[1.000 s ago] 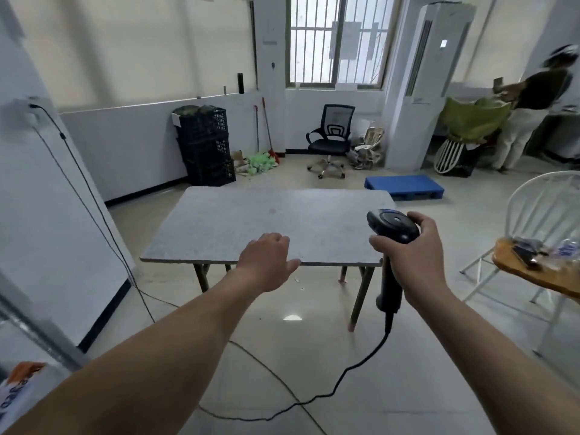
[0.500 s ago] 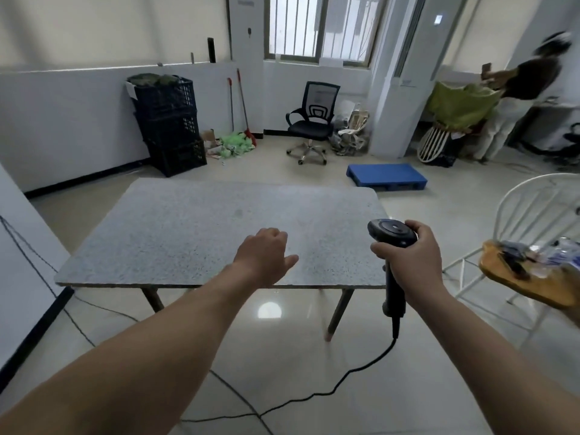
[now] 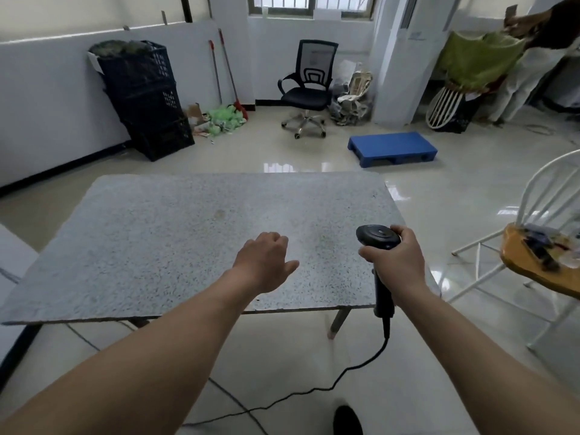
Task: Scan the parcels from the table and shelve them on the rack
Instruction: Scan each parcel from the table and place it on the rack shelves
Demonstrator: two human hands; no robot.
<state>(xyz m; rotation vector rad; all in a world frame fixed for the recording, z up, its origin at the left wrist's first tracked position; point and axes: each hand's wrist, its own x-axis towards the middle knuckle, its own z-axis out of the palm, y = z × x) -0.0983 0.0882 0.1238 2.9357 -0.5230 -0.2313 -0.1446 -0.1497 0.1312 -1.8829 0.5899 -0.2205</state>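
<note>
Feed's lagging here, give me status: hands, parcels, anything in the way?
Left hand loose over table, holding nothing. Right hand grips scanner. No parcel or rack in view. Scanner cord trails across floor.

Left hand (image 3: 266, 263) and scanner (image 3: 378, 238) have advanced over the table (image 3: 150, 246)

Bright, even daylight from the window (image 3: 309, 4) at the far wall. Glare patches on the floor (image 3: 282, 166). Wide-angle bending at frame edges; slight overall softness.
</note>
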